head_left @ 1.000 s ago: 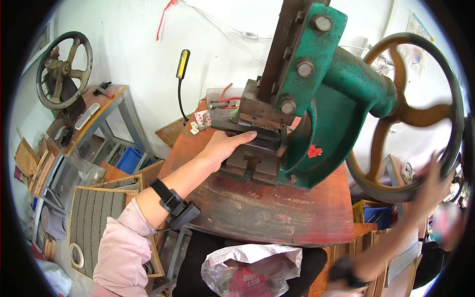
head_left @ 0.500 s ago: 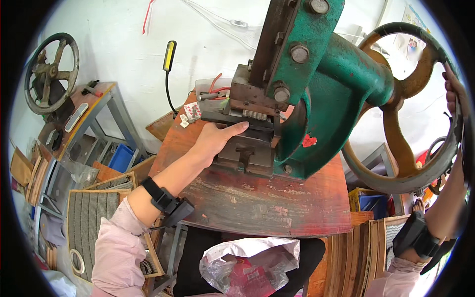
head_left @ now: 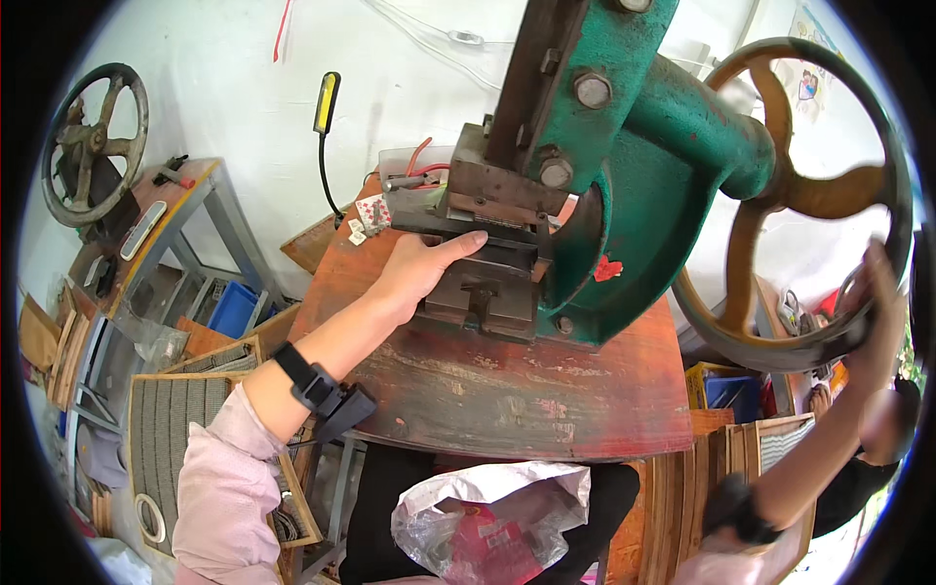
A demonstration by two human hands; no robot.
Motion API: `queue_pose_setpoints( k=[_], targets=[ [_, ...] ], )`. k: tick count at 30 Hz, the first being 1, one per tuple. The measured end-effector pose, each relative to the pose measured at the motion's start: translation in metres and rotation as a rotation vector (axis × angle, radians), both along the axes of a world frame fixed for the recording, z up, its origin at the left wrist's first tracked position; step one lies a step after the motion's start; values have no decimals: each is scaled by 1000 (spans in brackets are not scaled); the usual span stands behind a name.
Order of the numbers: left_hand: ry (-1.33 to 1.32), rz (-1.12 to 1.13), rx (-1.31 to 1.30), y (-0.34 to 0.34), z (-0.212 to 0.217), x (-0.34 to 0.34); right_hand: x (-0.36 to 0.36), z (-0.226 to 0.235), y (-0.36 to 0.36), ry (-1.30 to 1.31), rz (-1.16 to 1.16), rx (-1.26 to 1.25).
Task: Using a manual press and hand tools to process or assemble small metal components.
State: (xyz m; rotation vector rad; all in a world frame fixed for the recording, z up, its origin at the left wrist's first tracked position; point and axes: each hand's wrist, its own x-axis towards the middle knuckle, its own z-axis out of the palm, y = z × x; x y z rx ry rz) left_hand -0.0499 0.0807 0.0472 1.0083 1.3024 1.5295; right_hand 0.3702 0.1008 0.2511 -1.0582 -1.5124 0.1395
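My left hand grips a dark metal die plate under the ram block of a green hand press. Its thumb lies along the top of the plate; the other fingers are mostly hidden. Below the plate is a slotted steel base. My right hand, blurred by motion, is closed on the lower right rim of the press's big handwheel. The press stands on a worn reddish wooden table.
An open plastic bag with pink contents lies on my lap. Left stand a wooden tray of grey strips and a bench with another handwheel. A yellow-black lamp rises behind the table. Stacked wooden trays stand lower right.
The handwheel has turned, with my right hand moving down along its right side. My left hand stays on the die plate, and the view has shifted slightly.
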Motion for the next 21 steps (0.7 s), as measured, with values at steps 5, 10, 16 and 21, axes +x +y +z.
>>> queue_pose_setpoints(
  k=[5, 10, 16, 21],
  targets=[
    [-6, 25, -25, -3, 6, 4, -40, 138, 28, 269, 190, -432],
    [4, 20, -37, -3, 8, 3, -39, 51, 7, 466, 152, -207],
    [47, 67, 99, -3, 2, 6, -67, -123, -2, 571, -126, 279],
    [7, -33, -38, -1, 4, 0, 4, -9, 7, 289, 12, -44]
  ],
)
